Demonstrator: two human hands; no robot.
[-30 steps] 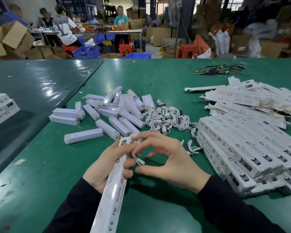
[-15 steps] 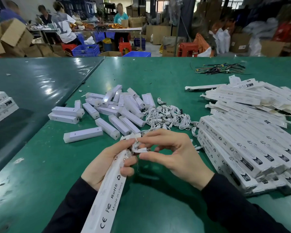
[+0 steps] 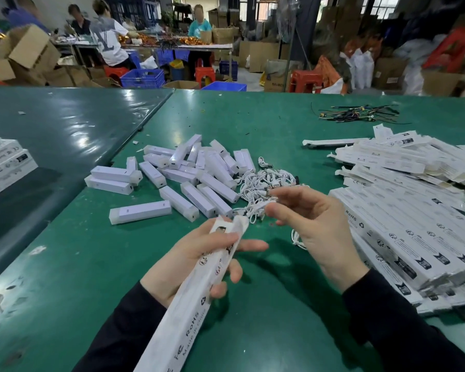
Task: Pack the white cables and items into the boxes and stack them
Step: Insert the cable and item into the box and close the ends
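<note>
**Reaching back for the next cable**

Head view: the right hand (image 3: 317,226) has left the box mouth and now pinches at the tangled heap of white cables (image 3: 263,189) at one o'clock. The left hand (image 3: 196,259) grips the long white printed cardboard box (image 3: 188,304), slanting toward six o'clock, end flap open. Filling likely isn't finished.

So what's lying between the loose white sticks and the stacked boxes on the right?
In the head view, the tangle of white cables lies between the white sticks and the stacked boxes.
</note>
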